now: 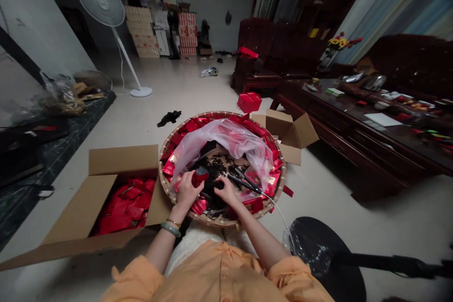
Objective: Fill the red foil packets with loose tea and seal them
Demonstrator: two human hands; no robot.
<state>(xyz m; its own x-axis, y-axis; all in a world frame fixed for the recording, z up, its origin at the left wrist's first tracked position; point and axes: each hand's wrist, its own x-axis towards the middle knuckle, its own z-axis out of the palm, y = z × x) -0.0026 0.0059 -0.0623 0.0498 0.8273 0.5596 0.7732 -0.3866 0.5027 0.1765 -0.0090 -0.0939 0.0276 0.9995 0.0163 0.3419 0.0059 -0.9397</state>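
My left hand (188, 190) grips a small red packet (200, 177) with a clear greyish inner lining showing at its top. My right hand (226, 191) is bent inward beside it, thumb and fingers pinched close together over dark, dry, leaf-like pieces (214, 170); what sits in the pinch is too small to make out. These pieces lie in a translucent plastic bag (226, 133) spread open inside a round woven bamboo tray (163, 184). Just right of my right hand, a black straightener-shaped clamp (247, 183) with a white cord rests on the bag, its arms apart.
Red packets (191, 125) ring the tray. To the left, an open carton (78, 203) holds many more; another open carton (283, 125) stands behind right. A red box (249, 102), a white fan (139, 90), a dark wooden table (332, 108) and a round black base (329, 255) surround me.
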